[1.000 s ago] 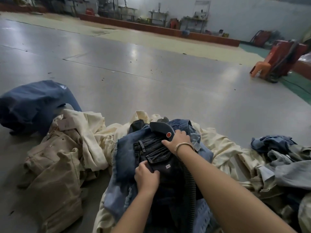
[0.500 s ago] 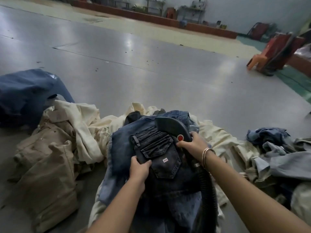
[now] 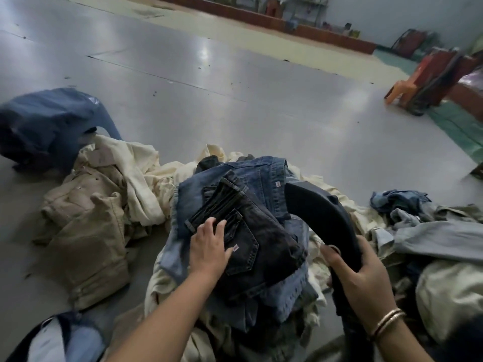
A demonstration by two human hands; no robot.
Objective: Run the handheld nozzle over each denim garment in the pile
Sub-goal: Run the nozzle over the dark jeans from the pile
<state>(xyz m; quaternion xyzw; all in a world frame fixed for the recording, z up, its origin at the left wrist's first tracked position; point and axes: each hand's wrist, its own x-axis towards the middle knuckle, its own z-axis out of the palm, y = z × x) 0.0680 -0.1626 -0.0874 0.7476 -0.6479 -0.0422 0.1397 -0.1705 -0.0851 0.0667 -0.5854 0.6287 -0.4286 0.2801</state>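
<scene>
The left hand [image 3: 209,248] lies flat on the folded black denim jeans [image 3: 251,231], while the right hand [image 3: 363,280] grips the curved black plastic nozzle [image 3: 321,218], its mouth pointing toward eleven o'clock just beside them.

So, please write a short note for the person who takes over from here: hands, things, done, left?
Left hand: flat, pressing the black denim jeans on top of the pile.
Right hand: grips the curved black plastic nozzle, head raised off the fabric.
Blue denim garment lies under the black pair.
Done: cannot tell.
Left: black pair, then the denim below.
</scene>
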